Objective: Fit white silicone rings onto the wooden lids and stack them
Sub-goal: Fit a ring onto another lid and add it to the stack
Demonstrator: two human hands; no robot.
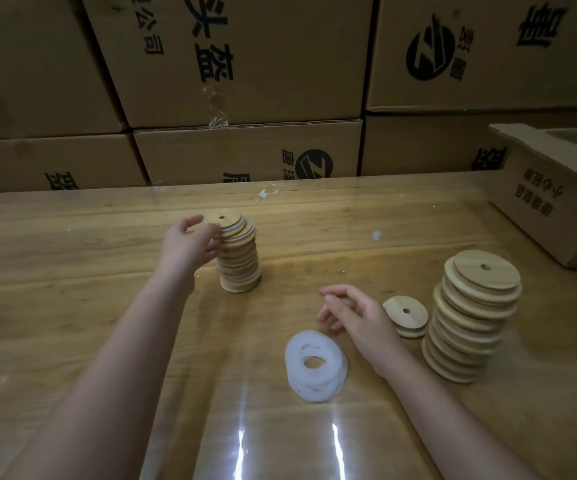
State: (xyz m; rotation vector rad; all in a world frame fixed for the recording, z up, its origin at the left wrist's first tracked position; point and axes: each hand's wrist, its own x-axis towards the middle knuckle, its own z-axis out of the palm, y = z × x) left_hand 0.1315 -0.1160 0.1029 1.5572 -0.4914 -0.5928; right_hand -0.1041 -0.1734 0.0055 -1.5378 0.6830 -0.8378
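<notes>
From the head camera, the person's left hand (193,244) is out at the far stack of lids (239,258). Its fingertips are against the top few discs and the thumb is lifted clear, so it is a light steadying touch rather than a grip. The stack leans a little, and its upper lids are fanned off-centre. This looks like the finished pile, though any white rims between the discs are too blurred to confirm.

The right hand (353,317) hovers low over the table (72,271) with its fingers loosely curled and nothing in them. It sits just above the pile of silicone rings (314,367), which are milky and translucent, flat, floppy-looking loops slumped unevenly on one another.

Just beside that hand is a short pair of lids (406,317), and right of those stands the tall stack of bare lids (474,320). These are pale wooden discs with a stepped edge and a small hole drilled through the top, and their grain is visible. That tall stack looks bigger than the far one, so the job is likely under halfway, with plenty of lids waiting and a good heap of rings to go.

The tabletop is glossy, with light streaking off it. An open cardboard box (557,202) sits at the right, and printed cartons (245,64) are walled up behind.
</notes>
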